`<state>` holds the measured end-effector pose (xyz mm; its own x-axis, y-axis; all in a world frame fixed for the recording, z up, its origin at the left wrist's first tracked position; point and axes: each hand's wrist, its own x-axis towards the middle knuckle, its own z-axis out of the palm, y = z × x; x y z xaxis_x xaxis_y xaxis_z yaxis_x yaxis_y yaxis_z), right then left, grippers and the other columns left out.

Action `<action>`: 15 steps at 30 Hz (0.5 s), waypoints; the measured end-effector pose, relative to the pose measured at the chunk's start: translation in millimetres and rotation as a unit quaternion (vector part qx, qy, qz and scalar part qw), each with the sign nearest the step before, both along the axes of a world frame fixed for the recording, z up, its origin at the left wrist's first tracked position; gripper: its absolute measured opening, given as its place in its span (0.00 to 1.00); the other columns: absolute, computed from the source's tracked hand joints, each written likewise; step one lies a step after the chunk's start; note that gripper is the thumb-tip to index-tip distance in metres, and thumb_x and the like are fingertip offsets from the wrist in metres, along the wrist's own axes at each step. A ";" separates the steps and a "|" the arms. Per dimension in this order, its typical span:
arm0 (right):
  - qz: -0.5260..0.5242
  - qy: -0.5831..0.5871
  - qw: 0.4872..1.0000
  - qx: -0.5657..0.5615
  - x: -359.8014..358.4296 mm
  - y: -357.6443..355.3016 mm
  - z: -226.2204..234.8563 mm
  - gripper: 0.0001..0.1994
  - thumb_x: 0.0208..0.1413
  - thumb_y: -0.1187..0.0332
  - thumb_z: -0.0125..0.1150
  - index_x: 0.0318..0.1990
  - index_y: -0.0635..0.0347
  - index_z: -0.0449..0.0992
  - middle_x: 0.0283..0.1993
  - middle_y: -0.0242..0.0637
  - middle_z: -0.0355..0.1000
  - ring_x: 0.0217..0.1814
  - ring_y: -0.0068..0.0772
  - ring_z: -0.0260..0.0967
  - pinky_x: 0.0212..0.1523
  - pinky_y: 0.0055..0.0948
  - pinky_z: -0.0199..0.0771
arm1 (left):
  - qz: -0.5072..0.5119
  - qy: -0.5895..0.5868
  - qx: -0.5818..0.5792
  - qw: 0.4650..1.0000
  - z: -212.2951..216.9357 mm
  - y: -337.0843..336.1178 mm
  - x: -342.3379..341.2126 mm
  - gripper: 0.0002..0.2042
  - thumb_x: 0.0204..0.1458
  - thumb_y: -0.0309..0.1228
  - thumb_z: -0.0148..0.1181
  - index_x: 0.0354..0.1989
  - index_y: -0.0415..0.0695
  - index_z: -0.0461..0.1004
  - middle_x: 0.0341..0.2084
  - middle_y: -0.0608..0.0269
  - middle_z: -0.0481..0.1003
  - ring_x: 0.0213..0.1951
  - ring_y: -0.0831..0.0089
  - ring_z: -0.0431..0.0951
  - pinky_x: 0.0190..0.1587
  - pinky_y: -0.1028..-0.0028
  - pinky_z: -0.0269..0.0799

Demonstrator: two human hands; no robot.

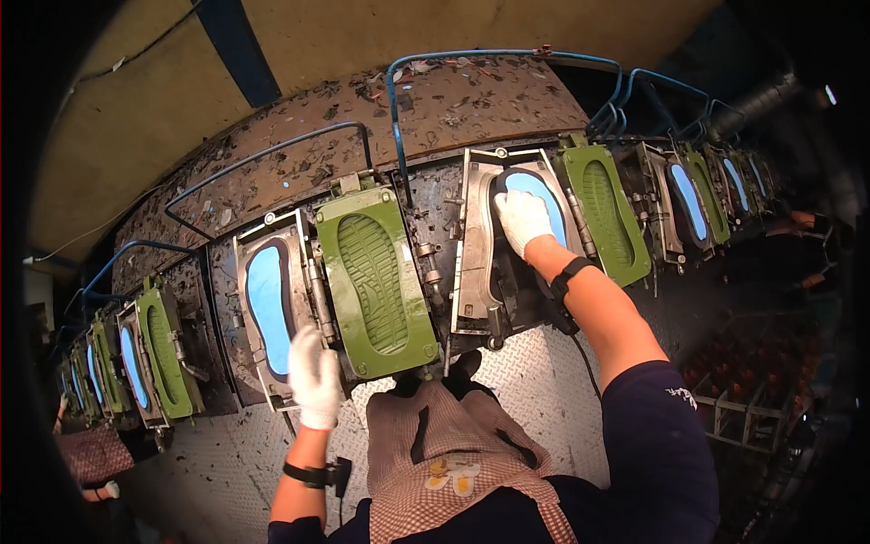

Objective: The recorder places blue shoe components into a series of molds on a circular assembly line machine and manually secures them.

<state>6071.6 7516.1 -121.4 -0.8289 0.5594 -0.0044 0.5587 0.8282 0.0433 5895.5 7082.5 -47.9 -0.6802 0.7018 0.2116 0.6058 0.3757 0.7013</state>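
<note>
Head view: stands at the near edge of a long dark bench (435, 213), on a patterned metal floor (526, 385), in a checked apron (408, 462), with black bands on both wrists. Reaches with the gloved right hand (526, 220) over a metal mould tray (474, 245), toward its far edge. Has that hand bunched, with fingers curled in, on top of a dark-rimmed blue sole (550, 192). Cannot tell whether to call it a pinch or a press, with the fingertips hidden. Finds this sole in the far half and along the right edge of the tray, beside an upturned green mould lid (603, 213). Holds the gloved left hand (317, 376) opened out, with fingers extended, at the near right corner of another metal tray (299, 249). Has a second blue sole (268, 295) lying lengthwise in that tray, near the hand, and a second green lid (372, 276) along the tray's right edge. Faces blue tube rails (489, 53) and a scrap-littered board (489, 100) beyond the bench's far edge. Has more blue soles (689, 201) in trays toward both ends of the bench.
</note>
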 end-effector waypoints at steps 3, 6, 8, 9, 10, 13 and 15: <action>-0.041 -0.007 0.993 -0.109 -17.7 9.4 -1.0 0.08 0.62 0.69 0.53 0.44 0.58 0.77 0.41 0.50 0.78 0.45 0.49 0.79 0.46 0.48 0.77 | -0.181 -0.038 -0.104 0.977 8.2 100.6 129.9 0.35 0.50 0.42 0.71 0.64 0.39 0.68 0.66 0.35 0.64 0.68 0.39 0.63 0.71 0.50 0.59; -0.038 0.070 0.979 -0.188 3.1 28.9 -14.1 0.17 0.66 0.63 0.50 0.50 0.67 0.77 0.45 0.58 0.78 0.47 0.58 0.78 0.51 0.48 0.77 | -0.067 0.017 -0.175 0.982 -35.3 187.5 161.9 0.43 0.49 0.45 0.70 0.71 0.39 0.59 0.71 0.32 0.56 0.71 0.35 0.58 0.72 0.47 0.57; -0.063 0.092 0.967 -0.228 15.2 36.8 -18.4 0.16 0.65 0.62 0.52 0.49 0.66 0.78 0.46 0.58 0.78 0.48 0.62 0.76 0.51 0.49 0.76 | 0.036 -0.127 -0.218 0.967 -45.2 210.7 153.8 0.44 0.50 0.43 0.67 0.74 0.38 0.54 0.71 0.33 0.56 0.71 0.39 0.60 0.71 0.54 0.60; -0.065 0.095 0.965 -0.234 15.6 36.1 -17.5 0.16 0.64 0.62 0.51 0.49 0.66 0.78 0.46 0.58 0.78 0.48 0.62 0.76 0.51 0.49 0.76 | 0.057 -0.264 -0.215 0.938 -52.3 205.0 142.3 0.43 0.52 0.44 0.64 0.73 0.36 0.54 0.72 0.34 0.55 0.69 0.39 0.63 0.70 0.56 0.62; -0.060 0.099 0.964 -0.239 14.8 38.8 -15.8 0.16 0.64 0.62 0.51 0.49 0.66 0.78 0.46 0.58 0.78 0.48 0.62 0.76 0.51 0.49 0.76 | 0.068 -0.301 -0.218 0.926 -58.1 199.6 138.5 0.43 0.52 0.43 0.64 0.73 0.35 0.54 0.71 0.35 0.58 0.67 0.40 0.66 0.69 0.57 0.64; -0.067 0.079 0.960 -0.260 22.4 47.4 -11.8 0.17 0.64 0.62 0.51 0.49 0.67 0.77 0.46 0.59 0.78 0.49 0.62 0.76 0.52 0.49 0.76 | 0.082 -0.271 -0.234 0.930 -54.0 214.3 187.1 0.41 0.52 0.40 0.61 0.73 0.34 0.54 0.68 0.34 0.64 0.68 0.44 0.67 0.69 0.59 0.63; -0.049 0.078 0.964 -0.248 28.5 60.2 -16.2 0.18 0.64 0.60 0.50 0.50 0.66 0.77 0.46 0.58 0.79 0.49 0.62 0.76 0.52 0.49 0.76 | 0.034 -0.409 -0.223 0.884 -62.2 230.8 223.3 0.42 0.55 0.42 0.61 0.75 0.33 0.52 0.69 0.33 0.62 0.71 0.45 0.64 0.71 0.62 0.59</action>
